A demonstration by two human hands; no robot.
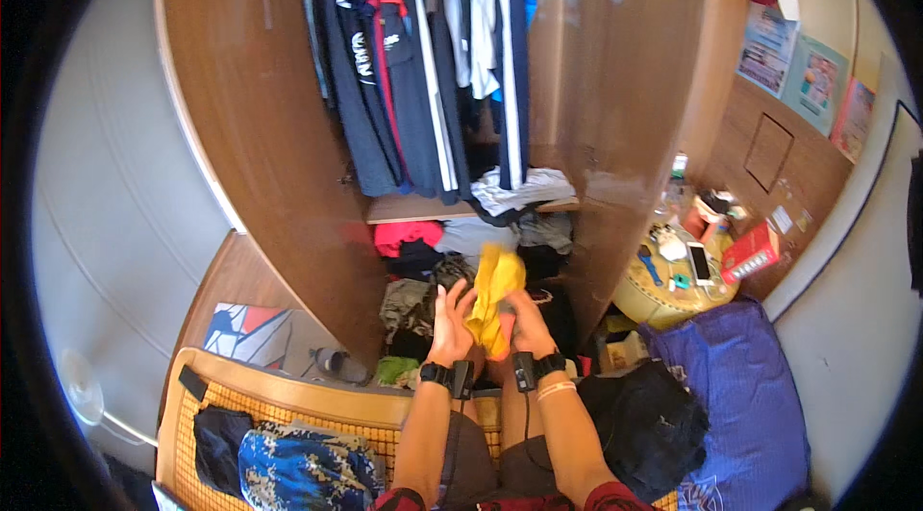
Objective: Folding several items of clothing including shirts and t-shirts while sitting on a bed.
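A bunched yellow cloth item (pixel 496 295), probably a garment, is held up between my hands in front of the wardrobe's lower shelf. My right hand (pixel 531 326) grips its right side, with some fingers hidden by the fabric. At its left edge is my left hand (pixel 450 326), fingers stretched and spread, close to the cloth or just touching it. Both wrists wear black straps with small devices. Behind the cloth, the lower compartment holds heaped clothes, among them a red piece (pixel 408 236), a grey one (pixel 465 236) and a camouflage-patterned one (pixel 408 304).
Hanging clothes (pixel 404 78) fill the open wardrobe (pixel 615 59). Folded blue camouflage clothing (pixel 308 468) lies on the woven mat at left. A black garment (pixel 649 424) and blue-purple bedding (pixel 735 386) are at right, below a round stool (pixel 663 304) bearing a phone (pixel 699 264).
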